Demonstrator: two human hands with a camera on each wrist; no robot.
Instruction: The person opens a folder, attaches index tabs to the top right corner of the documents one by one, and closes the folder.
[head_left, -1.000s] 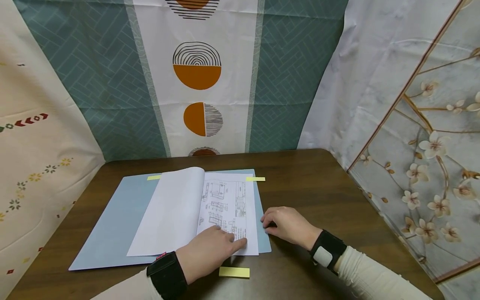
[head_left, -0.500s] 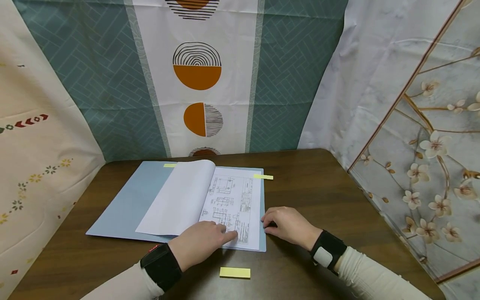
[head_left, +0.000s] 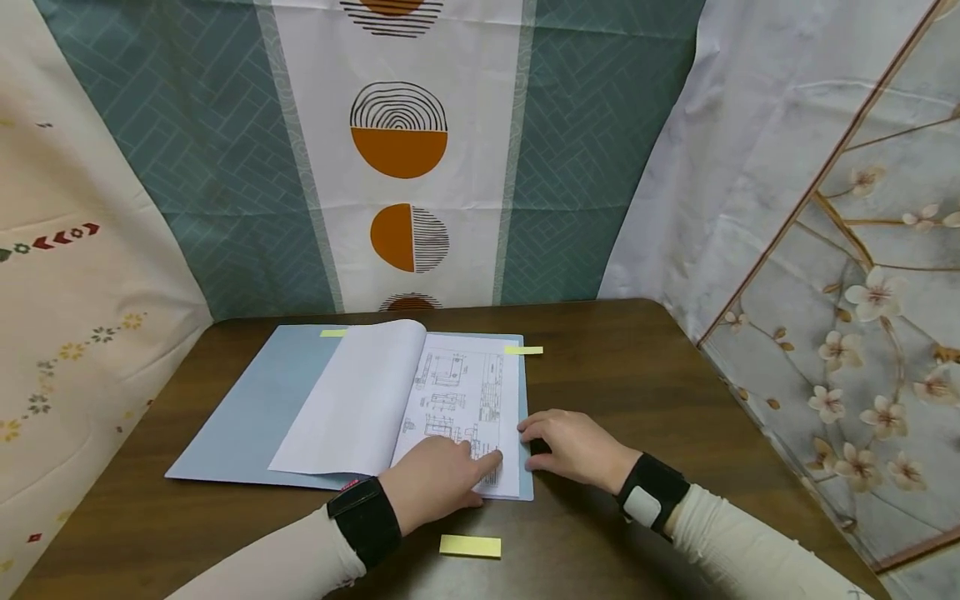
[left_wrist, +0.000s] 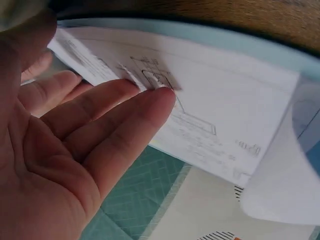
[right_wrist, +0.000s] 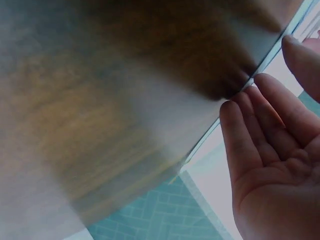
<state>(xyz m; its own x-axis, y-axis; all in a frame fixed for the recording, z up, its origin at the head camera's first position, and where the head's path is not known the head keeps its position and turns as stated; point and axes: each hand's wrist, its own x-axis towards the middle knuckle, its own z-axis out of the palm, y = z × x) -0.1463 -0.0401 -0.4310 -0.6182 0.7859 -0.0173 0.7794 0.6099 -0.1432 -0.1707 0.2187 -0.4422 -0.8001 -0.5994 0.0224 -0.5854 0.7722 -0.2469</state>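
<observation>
A light blue folder (head_left: 225, 433) lies spread on the table, its left cover flat. Inside it sits a stack of white sheets; one turned page (head_left: 345, 408) curls over to the left. The exposed drawing sheet (head_left: 457, 367) carries printed technical drawings. My left hand (head_left: 438, 479) rests on that sheet's lower part, fingers extended, hiding some of the print. At the folder's right edge my right hand (head_left: 573, 446) touches with relaxed fingertips; in the right wrist view its fingers (right_wrist: 272, 107) are nearly straight and the thumb stands apart.
A yellow sticky note pad (head_left: 470, 546) lies on the wooden table (head_left: 600, 358) near the front. One yellow tab (head_left: 523, 350) sticks out at the sheet's top right, another yellow tab (head_left: 333, 332) at the top left. Patterned cloths (head_left: 420, 192) hang behind and at both sides.
The folder and its sheets slid away from me and turned straighter, then shifted slightly left. My left hand drew back left, then moved right across the sheet. My right hand stayed nearly still.
</observation>
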